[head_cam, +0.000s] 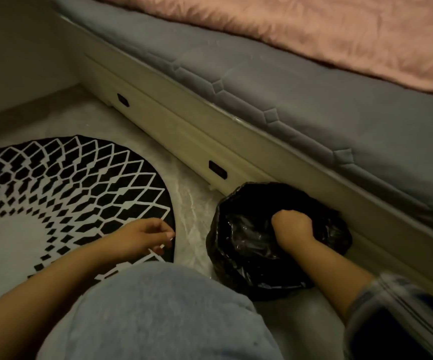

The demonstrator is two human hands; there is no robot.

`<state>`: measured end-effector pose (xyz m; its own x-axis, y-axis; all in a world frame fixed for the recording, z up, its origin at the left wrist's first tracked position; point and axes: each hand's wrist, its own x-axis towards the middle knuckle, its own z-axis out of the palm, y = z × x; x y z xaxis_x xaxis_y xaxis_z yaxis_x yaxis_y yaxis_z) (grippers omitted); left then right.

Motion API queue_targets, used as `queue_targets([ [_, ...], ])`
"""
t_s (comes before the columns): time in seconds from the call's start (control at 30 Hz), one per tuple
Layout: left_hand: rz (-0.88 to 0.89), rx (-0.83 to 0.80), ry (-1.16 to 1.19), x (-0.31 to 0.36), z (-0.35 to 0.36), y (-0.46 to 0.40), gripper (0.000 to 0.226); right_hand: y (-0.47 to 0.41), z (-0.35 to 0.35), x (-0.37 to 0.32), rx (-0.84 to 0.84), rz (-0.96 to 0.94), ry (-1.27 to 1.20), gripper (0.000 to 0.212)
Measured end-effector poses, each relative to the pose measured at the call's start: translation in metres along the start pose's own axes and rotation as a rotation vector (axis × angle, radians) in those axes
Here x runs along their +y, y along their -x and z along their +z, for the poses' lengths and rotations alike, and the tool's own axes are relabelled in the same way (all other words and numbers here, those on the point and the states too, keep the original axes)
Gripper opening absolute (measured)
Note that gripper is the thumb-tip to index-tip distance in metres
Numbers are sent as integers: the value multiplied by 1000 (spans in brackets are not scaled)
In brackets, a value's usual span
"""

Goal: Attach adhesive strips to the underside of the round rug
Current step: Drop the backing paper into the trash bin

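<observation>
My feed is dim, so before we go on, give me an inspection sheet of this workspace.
Surface: pale marbled floor.
Job's things: round black-and-white patterned rug lies pattern up; no adhesive strips seen.
Clutter: black plastic-lined bin beside the rug.
Grippers: left hand loosely curled over the rug's edge, holding nothing visible; right hand fisted inside the bin, contents hidden.
Cables: nothing seen.
Surroundings: cream bed frame, grey mattress, pink blanket.

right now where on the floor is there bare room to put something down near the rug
A bare floor strip runs between the round rug and the black bag, widening toward the bed frame. Bare floor also lies beyond the rug's far edge. It is crowded by the bag, where the right hand reaches in.
</observation>
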<state>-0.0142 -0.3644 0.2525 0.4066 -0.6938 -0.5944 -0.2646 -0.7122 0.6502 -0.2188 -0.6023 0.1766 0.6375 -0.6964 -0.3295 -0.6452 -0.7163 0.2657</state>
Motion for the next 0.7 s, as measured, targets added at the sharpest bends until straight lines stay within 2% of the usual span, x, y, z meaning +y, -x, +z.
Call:
queue_targets([
  [0.1, -29, 1, 22, -10, -2, 6, 14, -11, 0, -5, -79, 1, -43, 16],
  [0.23, -72, 4, 64, -19, -3, 12, 14, -16, 6, -14, -199, 37, -166, 26],
  [0.37, -94, 0, 86, -28, -4, 17, 15, -19, 14, -14, -266, 72, -269, 25],
  [0.53, -22, 40, 42, -45, -4, 21, 17, -19, 4, -11, -249, 113, -427, 28],
  [0.6, -5, 40, 30, -53, -5, 22, 17, -18, -4, -10, -255, 71, -465, 23],
  [0.7, -6, 46, 45, -68, -9, 25, 17, -17, -8, -13, -289, -129, -574, 7],
])
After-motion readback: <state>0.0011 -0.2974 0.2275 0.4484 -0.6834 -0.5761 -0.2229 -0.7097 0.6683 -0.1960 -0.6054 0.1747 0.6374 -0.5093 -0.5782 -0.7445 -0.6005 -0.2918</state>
